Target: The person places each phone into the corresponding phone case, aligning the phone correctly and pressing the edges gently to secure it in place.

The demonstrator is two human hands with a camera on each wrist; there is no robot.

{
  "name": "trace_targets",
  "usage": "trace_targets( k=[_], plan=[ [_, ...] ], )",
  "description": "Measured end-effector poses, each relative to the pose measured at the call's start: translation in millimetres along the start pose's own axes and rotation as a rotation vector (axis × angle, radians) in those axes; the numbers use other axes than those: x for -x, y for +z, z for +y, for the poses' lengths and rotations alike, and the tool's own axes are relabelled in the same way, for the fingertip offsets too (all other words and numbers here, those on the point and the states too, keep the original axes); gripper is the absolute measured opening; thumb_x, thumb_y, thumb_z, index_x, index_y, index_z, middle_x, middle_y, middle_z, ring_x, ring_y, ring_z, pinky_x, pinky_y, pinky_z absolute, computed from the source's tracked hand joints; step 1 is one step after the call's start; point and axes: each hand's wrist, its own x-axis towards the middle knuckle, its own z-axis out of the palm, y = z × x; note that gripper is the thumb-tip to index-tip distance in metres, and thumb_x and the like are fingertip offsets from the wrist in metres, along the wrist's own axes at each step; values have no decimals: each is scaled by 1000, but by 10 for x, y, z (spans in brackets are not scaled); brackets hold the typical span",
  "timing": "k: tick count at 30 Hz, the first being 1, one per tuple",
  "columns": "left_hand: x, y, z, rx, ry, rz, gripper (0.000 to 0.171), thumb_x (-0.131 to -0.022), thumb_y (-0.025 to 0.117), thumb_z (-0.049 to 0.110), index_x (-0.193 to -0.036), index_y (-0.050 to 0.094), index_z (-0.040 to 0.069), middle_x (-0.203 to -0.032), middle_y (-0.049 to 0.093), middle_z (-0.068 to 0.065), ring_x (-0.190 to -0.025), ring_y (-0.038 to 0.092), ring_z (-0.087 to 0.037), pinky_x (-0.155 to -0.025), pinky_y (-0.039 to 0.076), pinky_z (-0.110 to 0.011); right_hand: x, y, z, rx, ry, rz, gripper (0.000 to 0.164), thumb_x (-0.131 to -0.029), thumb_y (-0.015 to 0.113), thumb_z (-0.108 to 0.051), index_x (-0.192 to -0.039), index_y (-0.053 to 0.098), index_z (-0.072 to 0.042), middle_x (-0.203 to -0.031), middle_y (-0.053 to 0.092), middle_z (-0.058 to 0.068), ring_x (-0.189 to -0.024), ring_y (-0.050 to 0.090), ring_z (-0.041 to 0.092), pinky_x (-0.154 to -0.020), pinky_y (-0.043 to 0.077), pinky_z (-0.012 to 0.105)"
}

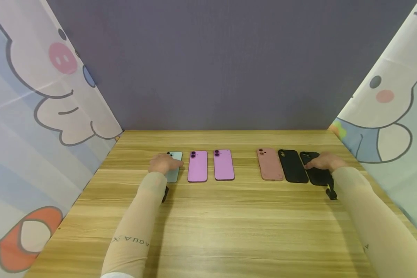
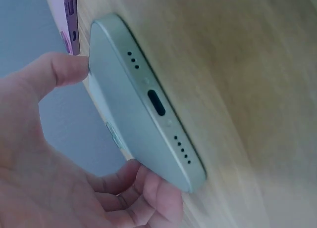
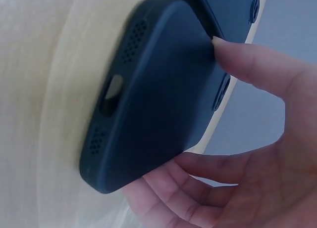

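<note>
Left hand (image 1: pixel 162 163) on the pale phone (image 1: pixel 173 175) — right hand (image 1: pixel 326 161) on the end case (image 1: pixel 317 176)

Thumb and bent fingers stand apart, pinching each by its long edges. On the table (image 1: pixel 229 224), the pale phone lies leftmost, near two purple phones (image 1: pixel 197 168); the end case, black, lies rightmost — just beside a second case (image 1: pixel 294 168), then a pink case (image 1: pixel 270 166).

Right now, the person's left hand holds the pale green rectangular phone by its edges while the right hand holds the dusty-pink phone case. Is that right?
Not quite, the case's colour is wrong: the right wrist view shows the right hand holding a matte black phone case. The left hand does hold the pale green rectangular phone by its edges.
</note>
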Motion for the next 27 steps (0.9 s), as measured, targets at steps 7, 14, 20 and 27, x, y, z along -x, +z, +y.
trace_targets(
  k=[7, 14, 20, 27],
  plan=[
    [-76, -40, -79, 60, 32, -32, 93, -77, 65, 57, -138, 35, -8, -125, 42, -25, -106, 45, -37, -79, 49, -45, -2, 11, 6, -72, 9, -6, 97, -84, 62, -44, -128, 21, 32, -130, 22, 51, -113, 39, 60, -84, 48, 54],
    [-102, -103, -132, 137, 65, -89, 91, -80, 71, 47, -140, 31, -8, -130, 39, -27, -112, 45, -40, -84, 49, -48, 24, 36, -3, 63, 6, 34, 94, -86, 54, -54, -126, 33, 29, -129, 31, 49, -112, 40, 61, -86, 44, 58],
    [-120, -99, -153, 188, 57, -82, 85, -83, 71, 42, -140, 33, -9, -127, 44, -28, -112, 49, -40, -88, 49, -48, 38, 35, -11, 53, 9, 33, 94, -86, 54, -53, -126, 33, 29, -129, 31, 49, -112, 39, 61, -88, 43, 59],
    [-220, -75, -196, 274, 51, -95, 79, -85, 70, 33, -139, 32, -10, -130, 43, -28, -113, 49, -38, -92, 47, -45, 48, 43, -19, 45, 17, 33, 95, -86, 54, -53, -128, 30, 29, -130, 29, 49, -114, 37, 62, -90, 42, 60]
  ],
)
